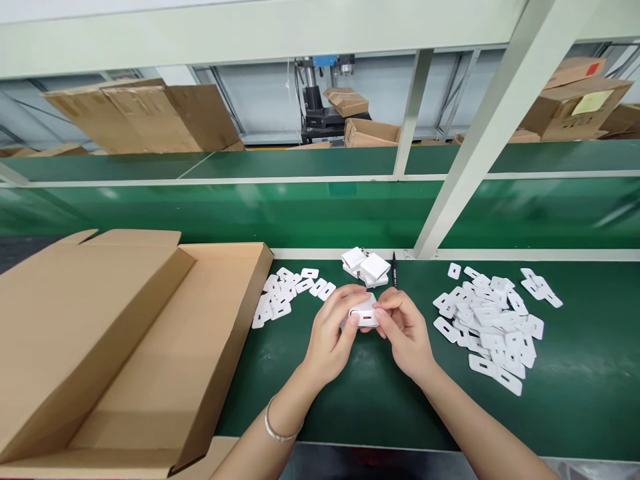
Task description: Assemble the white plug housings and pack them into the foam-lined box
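- One open cardboard box (pixel 150 373) lies far L of the white unit (pixel 364 315), flaps spread, on the green bench (pixel 350 400).
- The small heap of tabs (pixel 287 293), flat white pcs, sits between box & unit, just L of the unit & a bit beyond it.
- L hand (pixel 330 333): fingers curled round the unit's L end, thumb on top, so it's grasping the unit. A bracelet (pixel 280 430) is on that wrist.
- The unit is held just over the bench between both hands. It has a dark-red slot on the face toward the camera. Can't tell if a tab is already on it.
- A few white blocks (pixel 367 268) are stacked right behind the unit, w/ a black pen (pixel 394 270) just R of them.
- R hand (pixel 405 330): thumb & fingertips pinch the unit's R end, so it's also grasping.
- The big heap of tabs (pixel 493 320) lies loose, well R of the unit.
- Handling, my view:
  - Keep both pinches on the unit's edges, not over the slot face, so the face is in view.
  - Hold the unit low over the bench so a slip drops it short.
  - Tuck the forearms in so they don't sweep either heap.
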Demonstrator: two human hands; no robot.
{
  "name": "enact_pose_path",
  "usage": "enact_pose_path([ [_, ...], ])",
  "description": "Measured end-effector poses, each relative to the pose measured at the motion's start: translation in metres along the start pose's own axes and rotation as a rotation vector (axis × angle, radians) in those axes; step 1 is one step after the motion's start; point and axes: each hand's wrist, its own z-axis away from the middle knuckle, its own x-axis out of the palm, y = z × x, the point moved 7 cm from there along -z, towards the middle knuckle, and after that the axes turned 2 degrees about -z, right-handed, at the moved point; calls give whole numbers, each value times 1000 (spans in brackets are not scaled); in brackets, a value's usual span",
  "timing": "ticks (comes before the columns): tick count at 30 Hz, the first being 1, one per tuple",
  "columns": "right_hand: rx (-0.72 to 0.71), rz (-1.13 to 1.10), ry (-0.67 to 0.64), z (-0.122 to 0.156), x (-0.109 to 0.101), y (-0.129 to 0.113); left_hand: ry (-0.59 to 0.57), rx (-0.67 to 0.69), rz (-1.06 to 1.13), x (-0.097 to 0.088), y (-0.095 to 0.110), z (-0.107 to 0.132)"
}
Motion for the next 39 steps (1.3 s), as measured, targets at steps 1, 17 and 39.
enact_pose_path([
  [1, -6, 2, 0, 0, 0, -1, -3, 2, 7, 0, 0, 0],
  [17, -204, 75, 91, 3, -1, -10, 6, 49, -111, 4, 5, 2],
  [39, -118, 332, -76, 4, 0, -15, 56, 219, 65, -3, 15, 1],
])
